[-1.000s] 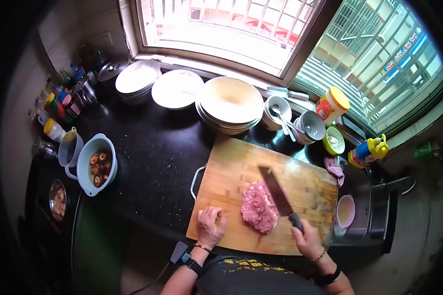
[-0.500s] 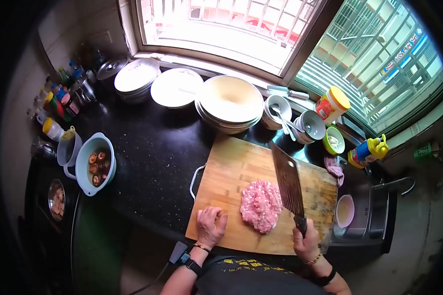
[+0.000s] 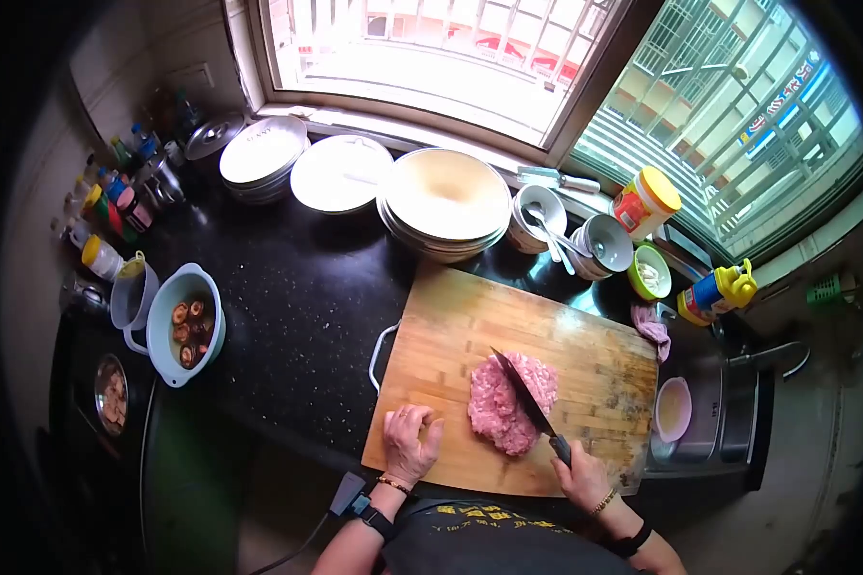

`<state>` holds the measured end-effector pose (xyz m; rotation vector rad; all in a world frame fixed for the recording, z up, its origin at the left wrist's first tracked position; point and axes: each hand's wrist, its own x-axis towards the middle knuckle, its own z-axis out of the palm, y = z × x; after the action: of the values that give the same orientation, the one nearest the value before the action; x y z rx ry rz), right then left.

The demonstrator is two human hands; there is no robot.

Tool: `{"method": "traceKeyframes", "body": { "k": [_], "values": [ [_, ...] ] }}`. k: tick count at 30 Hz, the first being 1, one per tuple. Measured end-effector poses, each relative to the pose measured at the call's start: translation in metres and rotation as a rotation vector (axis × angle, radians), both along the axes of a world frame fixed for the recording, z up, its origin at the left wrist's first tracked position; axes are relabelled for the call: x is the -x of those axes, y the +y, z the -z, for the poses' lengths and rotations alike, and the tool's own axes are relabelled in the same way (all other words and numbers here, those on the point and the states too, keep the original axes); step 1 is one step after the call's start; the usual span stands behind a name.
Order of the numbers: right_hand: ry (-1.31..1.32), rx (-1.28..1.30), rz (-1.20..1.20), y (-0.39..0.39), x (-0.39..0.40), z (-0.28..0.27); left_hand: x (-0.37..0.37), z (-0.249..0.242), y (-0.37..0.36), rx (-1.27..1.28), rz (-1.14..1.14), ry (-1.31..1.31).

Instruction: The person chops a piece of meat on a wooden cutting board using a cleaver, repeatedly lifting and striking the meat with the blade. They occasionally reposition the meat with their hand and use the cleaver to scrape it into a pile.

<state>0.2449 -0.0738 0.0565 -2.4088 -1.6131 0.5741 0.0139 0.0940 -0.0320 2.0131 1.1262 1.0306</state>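
A flat mound of pink minced meat (image 3: 489, 407) lies in the middle of the wooden cutting board (image 3: 460, 316). My right hand (image 3: 583, 476) grips the dark handle of a cleaver (image 3: 525, 393), whose blade stands edge-down in the meat, pointing to the back left. The lower edge of the blade is hidden by the mince. At the board's front left corner rests my left hand (image 3: 411, 443), its fingers curled in loosely with nothing in them, apart from the meat.
Stacked plates (image 3: 446, 196) and bowls (image 3: 537, 216) line the window side behind the board. To the left, a light blue basin (image 3: 168, 355) holds mushrooms in liquid. A sink (image 3: 705, 402) with a pink bowl (image 3: 673, 410) is on the right. The board's metal handle (image 3: 376, 356) sticks out leftward.
The cleaver has come down from above the board into the mince, its broad side turning away from view. My right hand has shifted slightly left; my left hand stays put.
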Motion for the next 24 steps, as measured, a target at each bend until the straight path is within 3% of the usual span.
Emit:
{"method": "traceKeyframes", "body": {
  "k": [2, 5, 8, 10, 11, 14, 18, 20, 22, 24],
  "values": [
    [0.009, 0.007, 0.014, -0.003, -0.006, -0.012, 0.0, -0.002, 0.002, -0.001, -0.008, 0.004],
    [0.166, -0.283, 0.118, 0.01, -0.001, -0.06, -0.003, -0.005, 0.001, 0.029, 0.001, -0.008],
    [0.339, -0.427, 0.289, -0.008, -0.002, -0.037, -0.001, -0.004, 0.0, 0.0, -0.006, 0.015],
    [0.082, -0.31, 0.162, 0.009, 0.004, -0.022, -0.001, -0.005, 0.0, 0.012, 0.005, 0.009],
    [0.011, 0.068, 0.131, 0.008, -0.004, -0.009, -0.001, -0.006, -0.001, 0.01, 0.003, 0.011],
    [0.258, -0.017, 0.136, 0.011, -0.014, -0.029, 0.001, -0.008, 0.0, 0.028, -0.007, 0.021],
    [0.36, -0.355, 0.207, 0.024, -0.007, -0.071, -0.003, -0.005, 0.0, 0.002, -0.011, 0.037],
    [0.295, -0.411, 0.185, 0.009, -0.02, -0.017, -0.002, -0.004, -0.001, -0.018, -0.018, 0.051],
    [0.068, -0.036, 0.022, 0.011, -0.03, 0.015, -0.003, -0.005, -0.002, -0.025, -0.033, 0.069],
    [0.108, -0.043, 0.033, 0.019, -0.035, -0.004, -0.004, -0.003, 0.001, -0.04, -0.044, 0.08]
  ]
}}
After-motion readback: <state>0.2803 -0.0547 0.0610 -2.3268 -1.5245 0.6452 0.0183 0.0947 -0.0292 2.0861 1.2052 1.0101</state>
